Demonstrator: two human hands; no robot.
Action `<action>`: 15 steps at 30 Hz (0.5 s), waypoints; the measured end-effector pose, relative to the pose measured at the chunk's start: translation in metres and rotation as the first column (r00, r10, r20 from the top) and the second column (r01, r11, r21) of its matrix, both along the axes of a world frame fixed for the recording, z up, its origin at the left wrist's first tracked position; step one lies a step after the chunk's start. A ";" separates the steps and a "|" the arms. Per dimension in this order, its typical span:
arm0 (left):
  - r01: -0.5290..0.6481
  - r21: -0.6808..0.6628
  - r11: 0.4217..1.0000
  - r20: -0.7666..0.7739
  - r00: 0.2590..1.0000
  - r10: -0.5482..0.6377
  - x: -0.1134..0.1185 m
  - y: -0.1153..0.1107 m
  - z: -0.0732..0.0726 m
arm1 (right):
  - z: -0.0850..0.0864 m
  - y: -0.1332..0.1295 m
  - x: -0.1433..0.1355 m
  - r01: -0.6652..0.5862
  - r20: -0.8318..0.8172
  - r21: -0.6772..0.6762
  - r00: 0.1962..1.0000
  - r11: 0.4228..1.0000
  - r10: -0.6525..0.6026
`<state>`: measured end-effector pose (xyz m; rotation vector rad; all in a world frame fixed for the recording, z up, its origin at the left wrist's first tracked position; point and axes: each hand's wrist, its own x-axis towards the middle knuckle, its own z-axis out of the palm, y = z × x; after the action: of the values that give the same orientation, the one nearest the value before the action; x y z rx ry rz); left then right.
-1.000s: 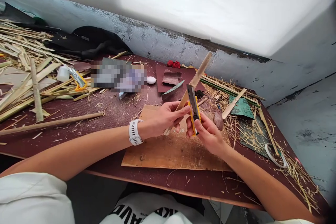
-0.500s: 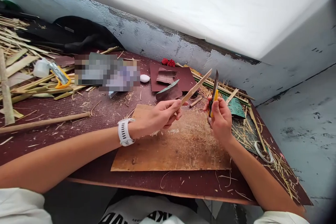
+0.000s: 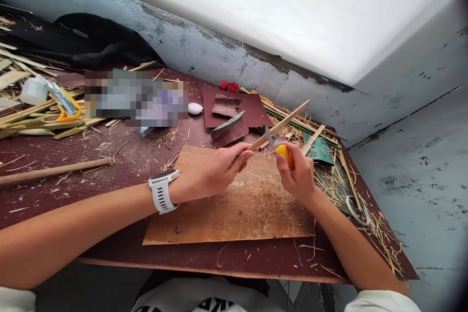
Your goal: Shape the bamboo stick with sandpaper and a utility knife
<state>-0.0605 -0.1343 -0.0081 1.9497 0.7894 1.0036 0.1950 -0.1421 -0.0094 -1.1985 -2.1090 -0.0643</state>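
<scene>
My left hand (image 3: 224,168), with a white watch on its wrist, is closed round the lower end of a thin bamboo strip (image 3: 290,116). The strip slants up and to the right, above the wooden board (image 3: 226,222). In my right hand (image 3: 300,169) is a yellow utility knife (image 3: 285,155), gripped by its handle. Its blade lies against the strip, just beyond my left fingers. Fine shavings (image 3: 270,195) cover much of the board beneath both hands.
Bamboo strips (image 3: 40,117) and a yellow-handled cutter (image 3: 64,102) lie at the left. Sandpaper pieces (image 3: 230,129), a white egg-shaped object (image 3: 195,108) and red flowers (image 3: 229,86) sit toward the wall. A tape roll (image 3: 358,210) is at the right, among scraps.
My right hand has turned the knife from upright to lying across the strip, its blade now touching it. My left hand has tilted the strip lower. The view has shifted slightly.
</scene>
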 end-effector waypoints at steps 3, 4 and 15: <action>0.031 0.045 0.999 -0.016 0.999 -0.031 0.000 -0.001 -0.001 | 0.003 0.001 -0.004 -0.045 0.060 0.058 0.997 0.997 0.042; 0.039 0.071 0.997 -0.022 0.999 -0.037 0.000 -0.001 -0.002 | 0.003 0.000 -0.005 -0.044 0.075 0.077 0.996 0.996 0.038; -0.034 0.155 0.987 -0.077 0.996 0.047 0.000 0.006 -0.009 | 0.002 0.007 -0.007 0.132 0.257 0.219 0.948 0.967 -0.188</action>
<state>-0.0603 -0.1286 -0.0168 2.1245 0.8205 1.0415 0.1876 -0.1351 -0.0073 -1.2965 -2.1724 -0.5339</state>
